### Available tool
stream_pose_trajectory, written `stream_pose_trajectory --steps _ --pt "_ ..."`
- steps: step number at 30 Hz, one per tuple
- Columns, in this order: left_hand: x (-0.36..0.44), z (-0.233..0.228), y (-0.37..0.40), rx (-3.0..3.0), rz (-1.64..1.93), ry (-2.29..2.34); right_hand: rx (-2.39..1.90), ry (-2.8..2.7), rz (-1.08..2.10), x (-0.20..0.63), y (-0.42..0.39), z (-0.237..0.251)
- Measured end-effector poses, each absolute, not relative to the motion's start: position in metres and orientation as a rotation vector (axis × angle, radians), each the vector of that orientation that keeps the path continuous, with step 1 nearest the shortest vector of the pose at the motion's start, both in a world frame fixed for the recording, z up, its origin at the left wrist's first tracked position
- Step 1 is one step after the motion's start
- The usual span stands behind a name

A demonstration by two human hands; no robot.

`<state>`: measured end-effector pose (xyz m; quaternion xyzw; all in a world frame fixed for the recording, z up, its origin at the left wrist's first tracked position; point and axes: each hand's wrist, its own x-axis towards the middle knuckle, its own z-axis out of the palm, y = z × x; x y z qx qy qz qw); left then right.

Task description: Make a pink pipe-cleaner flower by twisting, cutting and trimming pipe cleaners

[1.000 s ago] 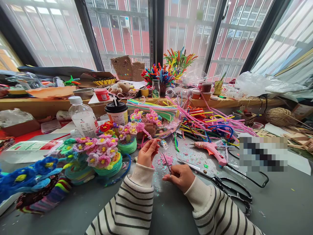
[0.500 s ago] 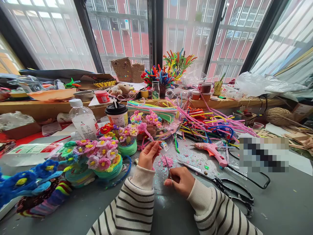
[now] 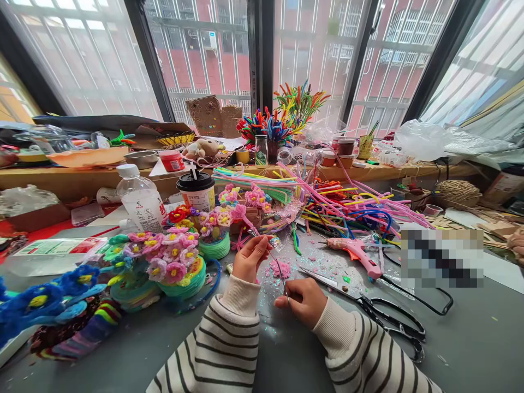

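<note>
My left hand (image 3: 250, 259) pinches the upper end of a thin dark wire (image 3: 279, 266) between thumb and fingertips. The wire slants down to my right hand (image 3: 303, 299), whose closed fingers grip its lower end. Just behind my left fingertips is a pink fuzzy stem (image 3: 245, 216); whether it touches them I cannot tell. Under the wire lies a small heap of pink fluff (image 3: 277, 268) among glitter. Scissors (image 3: 360, 297) with black handles lie beside my right hand, blades partly apart. Pink pipe-cleaner flowers (image 3: 174, 254) in a green coiled pot stand left of my left hand.
A pink glue gun (image 3: 355, 254) lies beyond the scissors, near loose pipe cleaners (image 3: 347, 204). A lidded cup (image 3: 196, 194) and a plastic bottle (image 3: 141, 199) stand at back left. Blue fuzzy flowers (image 3: 39, 300) are at far left. Part of what looks like another hand (image 3: 516, 245) shows at the right edge.
The wire between my hands bows slightly more to the right. Both hands stay nearly in place. A hand-like shape has appeared at the right edge.
</note>
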<state>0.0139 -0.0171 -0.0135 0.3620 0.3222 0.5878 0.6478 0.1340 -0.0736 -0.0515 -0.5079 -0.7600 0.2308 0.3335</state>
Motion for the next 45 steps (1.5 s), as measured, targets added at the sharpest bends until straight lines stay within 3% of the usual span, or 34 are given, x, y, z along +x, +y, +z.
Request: stream_pose_trajectory --steps 16,32,45 --pt "0.014 -0.0124 -0.018 0.833 1.369 0.75 -1.33 -1.95 0.714 0.134 -0.0754 -0.0502" --pt "0.0118 -0.0156 -0.0159 0.953 1.35 0.836 -1.412 -1.898 0.621 0.1339 -0.0735 -0.0502" --pt "0.0106 -0.019 -0.0157 0.997 1.362 0.805 -1.377 -1.9 0.769 0.1344 -0.0743 -0.0524"
